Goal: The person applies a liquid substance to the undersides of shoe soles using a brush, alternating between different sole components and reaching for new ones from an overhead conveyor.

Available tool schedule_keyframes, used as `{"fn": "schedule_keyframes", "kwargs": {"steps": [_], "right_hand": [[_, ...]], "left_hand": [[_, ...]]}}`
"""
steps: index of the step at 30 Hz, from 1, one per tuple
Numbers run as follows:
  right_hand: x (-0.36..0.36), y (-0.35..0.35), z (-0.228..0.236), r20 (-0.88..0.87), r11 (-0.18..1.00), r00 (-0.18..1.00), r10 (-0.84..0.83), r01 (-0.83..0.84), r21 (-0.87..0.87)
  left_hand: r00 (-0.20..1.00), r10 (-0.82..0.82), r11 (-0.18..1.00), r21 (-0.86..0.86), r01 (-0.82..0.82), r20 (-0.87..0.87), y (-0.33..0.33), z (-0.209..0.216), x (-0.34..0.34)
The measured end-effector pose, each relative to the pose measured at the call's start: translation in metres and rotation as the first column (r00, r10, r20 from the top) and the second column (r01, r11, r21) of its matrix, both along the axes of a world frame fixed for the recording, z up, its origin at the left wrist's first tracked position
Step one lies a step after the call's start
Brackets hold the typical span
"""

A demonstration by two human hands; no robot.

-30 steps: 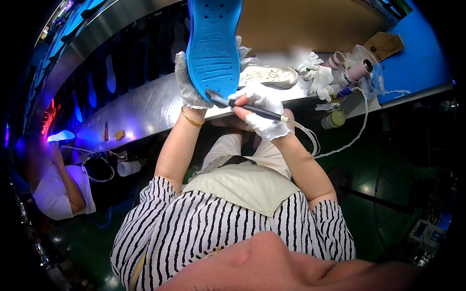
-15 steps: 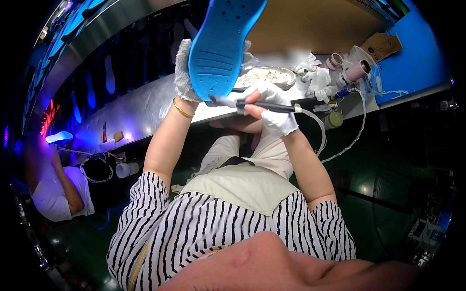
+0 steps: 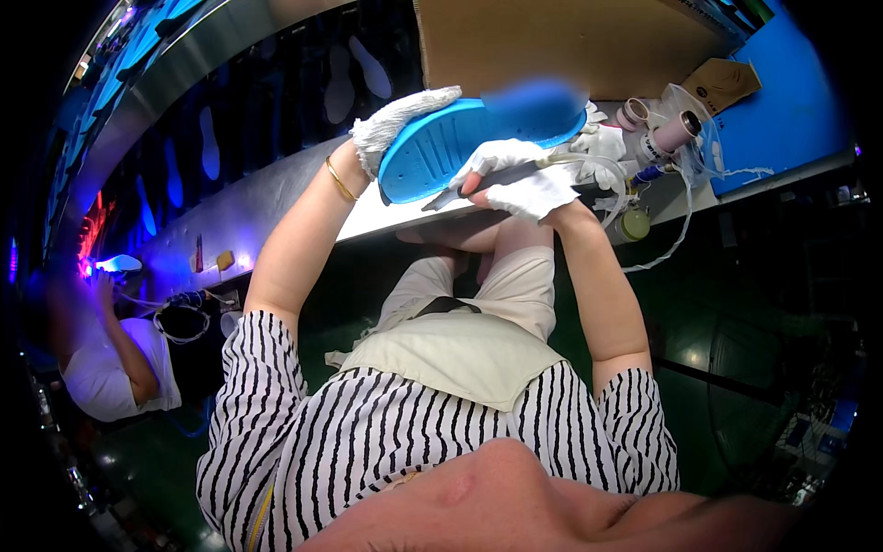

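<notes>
A blue shoe sole lies tilted in my left hand, which wears a knitted white glove and wraps round the sole's left end and upper edge. Part of the sole's far end is blurred. My right hand, in a white glove with bare fingertips, grips a brush with a dark handle. From the handle's back end runs a pale tube. The brush tip is close to the sole's near edge; whether it touches I cannot tell.
Spare white gloves, a pink flask and a brown paper bag are on the bench at right. Cardboard stands behind the sole. Pale soles lie on a dark surface beyond. A co-worker sits at far left.
The sole has come down and turned from nearly upright to slanting right, and now covers the pale tray. My left hand moved round its edge; the brush has turned in my right hand.
</notes>
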State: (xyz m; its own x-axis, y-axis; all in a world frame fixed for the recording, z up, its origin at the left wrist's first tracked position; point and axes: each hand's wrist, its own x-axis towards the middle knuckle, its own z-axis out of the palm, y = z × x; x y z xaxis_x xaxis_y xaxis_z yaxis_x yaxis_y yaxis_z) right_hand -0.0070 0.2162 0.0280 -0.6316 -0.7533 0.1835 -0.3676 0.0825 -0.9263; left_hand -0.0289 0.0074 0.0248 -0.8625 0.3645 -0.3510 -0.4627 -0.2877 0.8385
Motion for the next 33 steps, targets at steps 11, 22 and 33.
{"fn": "schedule_keyframes", "kwargs": {"steps": [11,22,33], "right_hand": [[-0.011,0.024,0.002,-0.028,0.995,1.000,-0.012,0.015,0.095],[0.006,0.020,0.001,0.291,0.947,0.937,-0.195,0.257,-0.194],[0.032,-0.015,-0.025,0.335,0.801,0.887,-0.318,0.440,-0.405]], "left_hand": [[0.969,-0.242,0.967,-0.074,0.245,0.053,-0.001,0.000,-0.005],[0.996,-0.083,0.863,0.502,0.061,0.020,-0.010,-0.022,0.003],[0.976,0.209,0.723,0.663,-0.195,0.059,0.023,-0.047,0.040]]}}
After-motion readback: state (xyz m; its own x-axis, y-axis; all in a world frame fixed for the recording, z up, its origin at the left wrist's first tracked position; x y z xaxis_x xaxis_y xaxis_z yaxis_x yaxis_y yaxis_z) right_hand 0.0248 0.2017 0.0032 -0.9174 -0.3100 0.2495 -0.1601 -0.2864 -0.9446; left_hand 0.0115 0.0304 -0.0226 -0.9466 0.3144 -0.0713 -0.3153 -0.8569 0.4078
